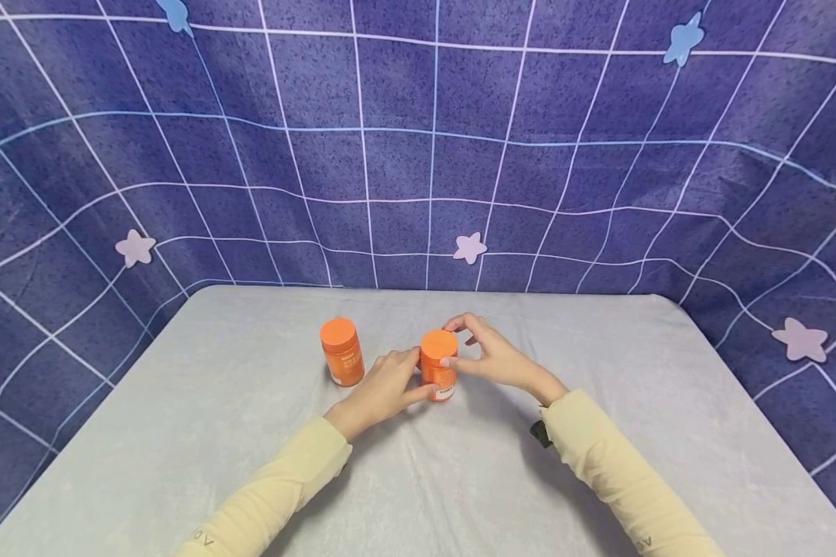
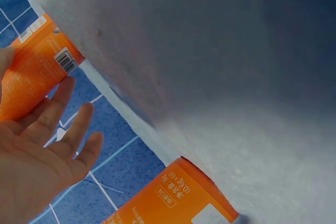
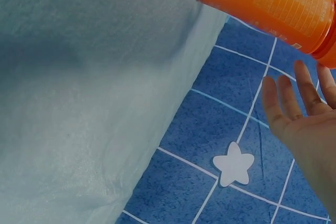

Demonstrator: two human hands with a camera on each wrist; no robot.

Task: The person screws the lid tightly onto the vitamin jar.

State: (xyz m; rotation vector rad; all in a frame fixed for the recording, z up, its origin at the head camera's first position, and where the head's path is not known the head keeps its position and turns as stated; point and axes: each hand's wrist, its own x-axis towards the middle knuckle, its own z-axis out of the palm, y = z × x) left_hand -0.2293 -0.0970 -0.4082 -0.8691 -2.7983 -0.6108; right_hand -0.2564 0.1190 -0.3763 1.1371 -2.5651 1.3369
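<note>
Near the middle of the grey-covered table, an orange bottle (image 1: 437,377) stands upright with its orange lid (image 1: 439,343) on. My left hand (image 1: 382,387) holds its body from the left, thumb in front and fingers behind. From the right, my right hand (image 1: 499,360) pinches around the lid, thumb at the near side and index finger at the far side. The left wrist view shows a barcode on this held bottle (image 2: 37,72). In the right wrist view, the other fingers of my right hand (image 3: 310,119) are spread away from the bottle.
A second, similar orange bottle (image 1: 344,359) stands with its lid on, left of the held one and just beyond my left wrist. The grey table cover (image 1: 418,487) reaches a blue curtain (image 1: 397,162) with a grid and stars behind and at both sides.
</note>
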